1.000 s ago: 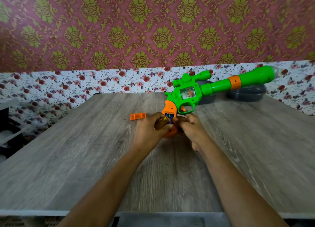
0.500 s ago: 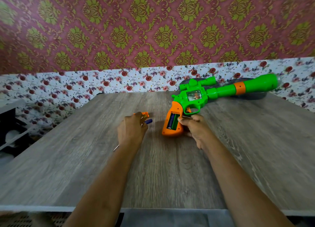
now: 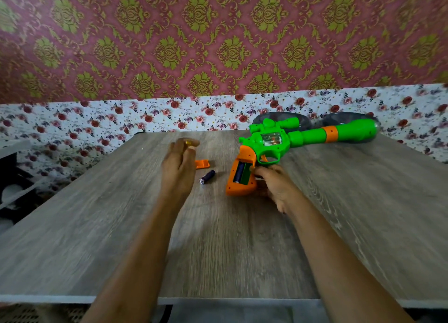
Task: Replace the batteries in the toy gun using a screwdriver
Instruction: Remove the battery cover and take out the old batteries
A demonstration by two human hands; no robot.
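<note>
The toy gun lies on the worktop towards the far edge, barrel pointing at the far right corner. The right hand grips its orange handle; the open compartment holds one battery. A loose battery and the orange cover lie just left of it. The left hand fingers pinch a small yellow item, too blurred to identify.
</note>
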